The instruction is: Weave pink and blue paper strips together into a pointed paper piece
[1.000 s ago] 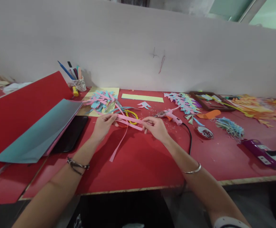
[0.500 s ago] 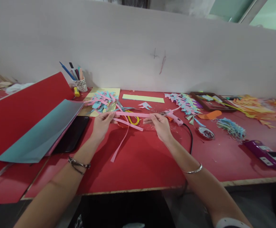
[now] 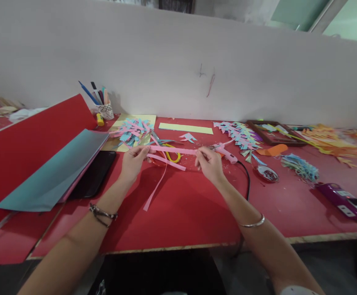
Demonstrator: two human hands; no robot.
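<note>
Stretched level above the table is a pink paper strip (image 3: 174, 150), pinched at its left end by my left hand (image 3: 133, 163) and at its right end by my right hand (image 3: 209, 164). A second pink strip (image 3: 169, 162) juts out from my left fingers, and a long thin one (image 3: 156, 190) dangles below, curling down toward the tabletop. Behind the strips lie yellow-handled scissors (image 3: 176, 155), partly hidden. Just past my right hand rests a pink glue gun (image 3: 227, 154) with a black cord.
The red table (image 3: 178, 221) holds a heap of pink and blue paper pieces (image 3: 135, 130), a pale yellow strip (image 3: 186, 128), a layered paper garland (image 3: 238, 134), a purple power strip (image 3: 344, 199) and a pen cup (image 3: 105, 110). Blue paper sheets (image 3: 58, 172) lean at left.
My right hand's fingers have curled in closer around the end of the pink strip. My left hand has hardly moved, and the strip stays stretched between both hands.
</note>
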